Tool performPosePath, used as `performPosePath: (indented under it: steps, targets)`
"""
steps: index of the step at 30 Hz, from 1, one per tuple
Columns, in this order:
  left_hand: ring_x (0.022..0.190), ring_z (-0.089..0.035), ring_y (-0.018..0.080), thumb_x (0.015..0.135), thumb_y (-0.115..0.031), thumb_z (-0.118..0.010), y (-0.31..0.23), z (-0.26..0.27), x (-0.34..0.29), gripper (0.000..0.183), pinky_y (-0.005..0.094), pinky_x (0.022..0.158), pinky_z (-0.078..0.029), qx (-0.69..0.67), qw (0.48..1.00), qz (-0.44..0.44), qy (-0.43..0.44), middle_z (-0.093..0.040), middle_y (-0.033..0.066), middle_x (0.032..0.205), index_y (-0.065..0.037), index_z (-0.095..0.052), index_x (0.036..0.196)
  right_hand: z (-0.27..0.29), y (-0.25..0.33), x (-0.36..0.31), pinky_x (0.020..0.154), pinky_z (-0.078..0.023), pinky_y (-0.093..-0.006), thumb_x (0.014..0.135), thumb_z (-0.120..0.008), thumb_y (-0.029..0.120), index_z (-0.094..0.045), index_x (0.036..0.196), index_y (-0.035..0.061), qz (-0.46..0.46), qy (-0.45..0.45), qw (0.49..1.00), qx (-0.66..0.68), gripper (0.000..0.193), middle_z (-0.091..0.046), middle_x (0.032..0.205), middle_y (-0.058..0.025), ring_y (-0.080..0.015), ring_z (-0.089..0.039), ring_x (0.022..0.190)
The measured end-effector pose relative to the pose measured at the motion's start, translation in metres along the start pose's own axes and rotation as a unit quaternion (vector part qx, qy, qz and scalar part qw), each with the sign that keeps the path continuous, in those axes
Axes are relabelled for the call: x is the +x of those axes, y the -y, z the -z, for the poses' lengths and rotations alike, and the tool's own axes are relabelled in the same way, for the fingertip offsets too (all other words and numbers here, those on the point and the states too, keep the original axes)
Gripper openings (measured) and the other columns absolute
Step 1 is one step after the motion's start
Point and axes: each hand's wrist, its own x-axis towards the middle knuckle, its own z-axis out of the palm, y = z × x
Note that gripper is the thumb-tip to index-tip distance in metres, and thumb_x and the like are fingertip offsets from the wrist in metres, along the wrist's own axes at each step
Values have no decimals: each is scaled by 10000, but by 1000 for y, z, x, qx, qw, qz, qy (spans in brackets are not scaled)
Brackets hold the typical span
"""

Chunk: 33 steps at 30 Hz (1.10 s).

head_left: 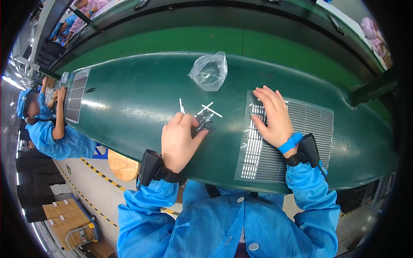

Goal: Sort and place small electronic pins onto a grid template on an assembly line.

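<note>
My left hand (178, 139) is over the green table, fingers curled, thumb and forefinger around the edge of a small pile of dark pieces (205, 122). Whether they lift any is hard to see. Thin white strips (211, 110) lie crossed at the pile's far side, and another short white strip (181, 105) lies beyond my fingers. My right hand (274, 118) rests with fingers stretched out on a clear sheet (275, 165) bearing rows of thin strips. White-and-black strips show on the sheet's left part, grey lined rows on the right.
A crumpled clear plastic bag (209, 72) stands open on the green table (142, 86), beyond my left hand. At the far left a co-worker (51, 129) in blue handles things beside another lined sheet (78, 95). A metal post (374, 88) rises at the right.
</note>
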Motion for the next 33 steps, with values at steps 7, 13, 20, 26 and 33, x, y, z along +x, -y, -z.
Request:
performPosePath:
  steps: [7,13,20,26,33]
  targets:
    - [695,-659,220,790,-121,-770,2,-4,5,155,332,643,-530,-30,999,22,17,-650,76,779,-46,-640,832,-1,1,3,1126,-321,-500,786,-680,84,-526,1303,40,17,-37,999,13,541,-542,1310,-157,-355,-482,1285]
    - [674,-703,210,806,-120,-759,5,9,16,124,316,626,-546,-67,998,21,7,-714,94,755,-40,-684,864,3,4,2,998,-426,-444,794,-647,46,-599,1198,40,-4,-79,995,59,407,-608,1192,-172,-376,-565,1133]
    - [680,-693,258,811,-79,-706,11,17,22,83,358,632,-543,-67,997,8,29,-688,104,723,-35,-652,857,7,12,1,948,-455,-411,815,-614,0,-623,1136,11,-30,-57,990,124,321,-629,1128,-166,-363,-592,1077]
    - [726,-695,256,801,-35,-701,-3,27,25,174,361,639,-538,-121,993,-9,11,-667,112,759,-25,-561,905,18,20,2,915,-471,-358,833,-580,-34,-628,1122,9,-69,-83,978,177,297,-643,1085,-143,-295,-624,1029]
    - [731,-651,135,787,35,-705,-63,30,48,209,267,659,-505,-309,942,-119,-60,-651,43,814,-23,-560,925,19,24,8,789,-487,-245,981,-573,120,-609,1151,24,-184,-98,859,467,198,-672,995,-42,-100,-603,887]
